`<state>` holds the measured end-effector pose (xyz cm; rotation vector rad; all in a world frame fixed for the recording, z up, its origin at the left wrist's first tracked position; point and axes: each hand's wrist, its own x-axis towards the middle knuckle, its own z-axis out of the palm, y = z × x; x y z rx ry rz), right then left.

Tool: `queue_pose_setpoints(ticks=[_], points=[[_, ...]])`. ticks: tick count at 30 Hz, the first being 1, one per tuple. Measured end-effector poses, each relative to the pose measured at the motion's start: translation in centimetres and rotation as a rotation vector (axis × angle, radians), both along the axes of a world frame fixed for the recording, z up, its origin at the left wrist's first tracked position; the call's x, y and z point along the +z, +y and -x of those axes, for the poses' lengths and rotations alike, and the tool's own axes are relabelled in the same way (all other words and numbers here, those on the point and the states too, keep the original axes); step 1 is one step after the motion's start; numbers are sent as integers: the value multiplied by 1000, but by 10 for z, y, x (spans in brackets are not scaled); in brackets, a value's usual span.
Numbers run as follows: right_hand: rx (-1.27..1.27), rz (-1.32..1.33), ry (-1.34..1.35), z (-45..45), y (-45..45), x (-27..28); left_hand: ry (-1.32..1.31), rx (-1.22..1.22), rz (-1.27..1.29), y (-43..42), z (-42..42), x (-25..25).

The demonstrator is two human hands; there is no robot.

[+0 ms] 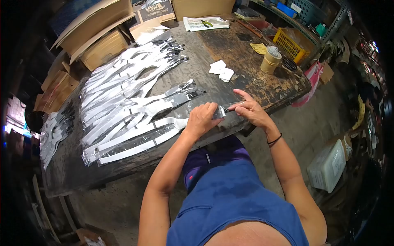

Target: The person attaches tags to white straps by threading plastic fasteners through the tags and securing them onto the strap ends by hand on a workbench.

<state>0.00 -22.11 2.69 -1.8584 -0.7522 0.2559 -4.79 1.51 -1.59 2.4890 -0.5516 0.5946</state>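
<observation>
Near the front edge of the dark worktable, my left hand (202, 119) is closed on the end of a white strap in a clear plastic bag (168, 122). The strap runs left from it across the table. My right hand (251, 110) is just to the right, its thumb and index finger pinching the bag's clear end, the index finger raised. A small clear and white piece (222, 111) shows between the hands. Many more bagged white straps (119, 88) with black ends lie in overlapping rows to the left.
White paper pieces (222, 70) and a tan cup (271, 60) stand beyond my hands. Green-handled pliers (207, 23) lie on a printed sheet at the back. A yellow crate (290, 46) is at the right; cardboard boxes (104, 49) stand back left.
</observation>
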Motion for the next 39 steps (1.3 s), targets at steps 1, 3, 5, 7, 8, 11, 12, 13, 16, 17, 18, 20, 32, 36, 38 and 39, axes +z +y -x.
queue_pose_setpoints(ticks=[1, 3, 5, 7, 8, 11, 12, 13, 16, 17, 18, 20, 32, 36, 38, 39], points=[[10, -3, -4, -1, 0, 4, -1, 13, -7, 2, 2, 2], [-10, -186, 194, 2, -1, 11, 8, 35, -17, 12, 8, 2], [-95, -296, 269, 2, -6, 22, 10, 82, -61, 28, 18, -2], [-112, -343, 331, -10, -18, 22, 36, 94, -63, 41, 28, 2], [-120, -339, 323, -14, -23, 22, 58, 130, -115, 47, 32, 4], [-63, -368, 264, -23, -32, 31, 92, 185, -188, 58, 46, 13], [-48, -365, 277, -23, -33, 38, 115, 204, -212, 59, 50, 14], [-28, -365, 296, -21, -32, 44, 113, 213, -211, 59, 54, 14], [-113, -367, 238, -22, -31, 61, 162, 218, -259, 76, 71, 7], [-91, -377, 203, -20, -33, 72, 174, 254, -267, 83, 79, 4], [-83, -355, 75, -19, -38, 79, 180, 251, -248, 89, 86, 2], [-113, -389, 41, -27, -60, 82, 188, 247, -221, 102, 103, 0], [-391, -559, 163, -79, -122, 61, 253, 470, -354, 192, 188, 25], [-224, -548, 324, -89, -68, 50, 140, 559, -461, 253, 204, 87], [-221, -574, 355, -88, -18, 51, 41, 610, -546, 297, 210, 111], [-243, -572, 364, -82, 14, 55, 19, 677, -635, 317, 212, 121]])
